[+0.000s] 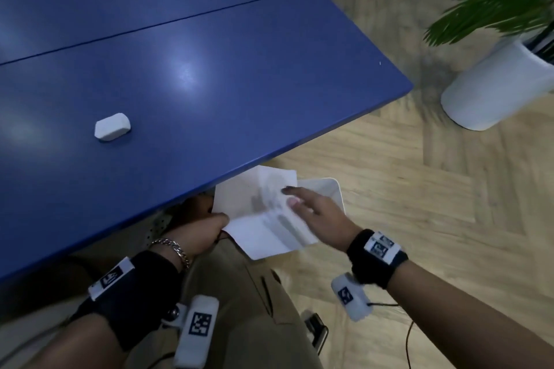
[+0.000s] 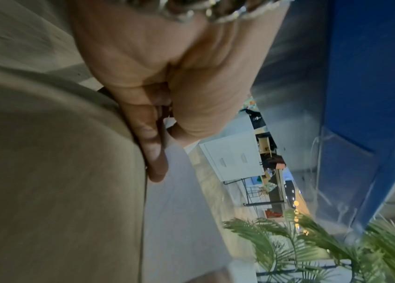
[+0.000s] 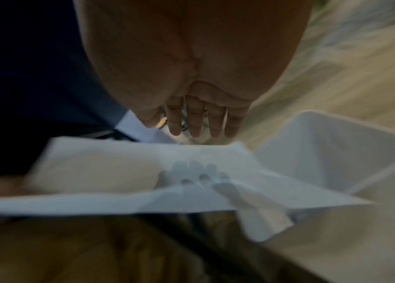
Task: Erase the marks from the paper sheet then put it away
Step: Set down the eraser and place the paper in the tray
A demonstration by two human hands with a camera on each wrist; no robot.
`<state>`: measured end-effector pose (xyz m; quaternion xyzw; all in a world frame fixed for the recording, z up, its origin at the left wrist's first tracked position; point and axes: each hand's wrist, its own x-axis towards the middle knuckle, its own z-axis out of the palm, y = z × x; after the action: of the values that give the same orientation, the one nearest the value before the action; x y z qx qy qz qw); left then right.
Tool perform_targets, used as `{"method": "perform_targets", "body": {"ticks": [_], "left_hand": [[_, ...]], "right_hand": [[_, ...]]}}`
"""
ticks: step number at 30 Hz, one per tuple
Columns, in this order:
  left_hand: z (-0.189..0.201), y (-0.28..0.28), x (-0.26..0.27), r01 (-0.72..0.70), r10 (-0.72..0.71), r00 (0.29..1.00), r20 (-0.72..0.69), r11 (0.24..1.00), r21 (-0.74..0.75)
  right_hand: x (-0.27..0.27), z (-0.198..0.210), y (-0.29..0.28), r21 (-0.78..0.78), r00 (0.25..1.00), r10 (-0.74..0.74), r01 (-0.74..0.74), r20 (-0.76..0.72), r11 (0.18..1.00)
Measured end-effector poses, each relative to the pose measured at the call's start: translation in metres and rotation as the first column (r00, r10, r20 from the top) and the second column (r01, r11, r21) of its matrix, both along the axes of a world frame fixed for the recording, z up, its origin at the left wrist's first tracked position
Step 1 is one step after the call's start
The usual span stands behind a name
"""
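The big blue table (image 1: 209,75) fills the upper left of the head view. Its near edge runs down from the right toward the lower left. On the right is the wood floor (image 1: 434,204), and a white pot (image 1: 494,90) with a green plant (image 1: 494,3) stands in the upper right corner.

Just below the table edge, near the middle of the picture, is a white bin (image 1: 329,189) on the floor. Most of it is hidden by the paper sheet (image 1: 263,219). The paper is off the table now, held in the air above the person's lap, half over the bin. It looks folded or bent, with grey shadows on it. I cannot tell if any marks are left.

The left hand (image 1: 207,231) pinches the left edge of the paper, with the fingers curled on it. In the left wrist view a finger (image 2: 154,153) lies along the white sheet. The right hand (image 1: 311,204) is spread flat with straight fingers over the right side of the paper. In the right wrist view it seems to float just above the sheet, so I cannot say it is touching.

The small white eraser (image 1: 112,126) lies alone on the table, left of the middle, well away from both hands.

The paper is likely very light, thin and floppy. It can bend, crumple or tear. It is best held by an edge or corner with a soft pinch, and two hands would keep it from flapping.
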<state>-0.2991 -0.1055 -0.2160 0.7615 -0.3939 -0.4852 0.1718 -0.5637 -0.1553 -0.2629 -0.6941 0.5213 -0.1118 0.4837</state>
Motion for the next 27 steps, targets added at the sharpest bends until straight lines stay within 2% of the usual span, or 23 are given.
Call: {"method": "perform_targets", "body": {"ticks": [3, 4, 5, 7, 9, 11, 12, 14, 17, 19, 20, 21, 22, 24, 26, 27], "left_hand": [[-0.006, -0.005, -0.009, 0.006, -0.006, 1.0, 0.025, 1.0, 0.014], [-0.007, -0.007, -0.011, 0.013, -0.014, 0.999, 0.038, 1.0, 0.022], [-0.009, -0.008, -0.012, 0.022, -0.024, 0.998, 0.053, 0.999, 0.035], [-0.011, -0.01, -0.014, 0.018, -0.022, 0.997, 0.073, 0.998, 0.059], [-0.014, -0.011, -0.014, -0.013, 0.007, 0.997, 0.071, 0.996, 0.085], [-0.018, -0.011, -0.015, -0.023, 0.018, 0.998, 0.055, 0.996, 0.084], [-0.018, -0.011, -0.017, -0.013, 0.009, 0.998, 0.055, 0.997, 0.081], [-0.02, -0.012, -0.018, 0.012, -0.016, 0.998, 0.064, 0.998, 0.068], [-0.024, -0.013, -0.017, 0.006, -0.011, 0.996, 0.085, 0.998, 0.056], [-0.025, -0.013, -0.017, 0.008, -0.012, 0.997, 0.081, 0.999, 0.043], [-0.023, -0.013, -0.017, 0.003, -0.006, 0.997, 0.078, 0.999, 0.039], [-0.022, -0.013, -0.018, 0.007, -0.009, 0.998, 0.069, 1.0, 0.029], [-0.022, -0.012, -0.018, 0.012, -0.014, 0.998, 0.065, 1.0, 0.025], [-0.024, -0.01, -0.017, 0.01, -0.01, 0.999, 0.051, 1.0, 0.008], [-0.023, -0.008, -0.018, -0.013, 0.013, 0.999, 0.045, 1.0, -0.007], [-0.023, -0.009, -0.017, -0.022, 0.022, 0.999, 0.039, 1.0, 0.003]], "right_hand": [[0.032, 0.033, 0.033, -0.003, 0.93, 0.298, -0.304, 0.214, 0.953], [0.037, 0.031, 0.04, 0.014, 0.898, 0.361, -0.376, 0.251, 0.926], [0.036, 0.023, 0.046, 0.025, 0.882, 0.413, -0.429, 0.226, 0.903], [0.023, -0.009, 0.048, 0.035, 0.879, 0.476, -0.477, 0.031, 0.878], [0.001, -0.049, 0.04, 0.073, 0.855, 0.442, -0.439, -0.271, 0.895], [-0.017, -0.077, 0.026, 0.12, 0.806, 0.321, -0.303, -0.498, 0.945], [-0.021, -0.082, 0.017, 0.128, 0.813, 0.245, -0.209, -0.528, 0.97], [-0.015, -0.074, 0.007, 0.099, 0.879, 0.125, -0.089, -0.46, 0.991], [0.016, -0.031, 0.025, -0.067, 0.971, 0.163, -0.177, -0.176, 0.982], [0.032, -0.009, 0.041, -0.084, 0.963, 0.261, -0.255, 0.069, 0.963], [0.033, -0.013, 0.045, -0.048, 0.943, 0.299, -0.295, 0.145, 0.954], [0.027, -0.023, 0.044, -0.001, 0.934, 0.325, -0.329, 0.15, 0.944], [0.017, -0.039, 0.04, 0.039, 0.942, 0.326, -0.33, 0.085, 0.943], [-0.01, -0.079, 0.022, 0.113, 0.948, 0.249, -0.23, -0.197, 0.967], [-0.029, -0.097, -0.004, 0.165, 0.869, 0.13, -0.057, -0.477, 0.985], [-0.031, -0.094, -0.015, 0.161, 0.846, 0.096, -0.012, -0.524, 0.987]]}}
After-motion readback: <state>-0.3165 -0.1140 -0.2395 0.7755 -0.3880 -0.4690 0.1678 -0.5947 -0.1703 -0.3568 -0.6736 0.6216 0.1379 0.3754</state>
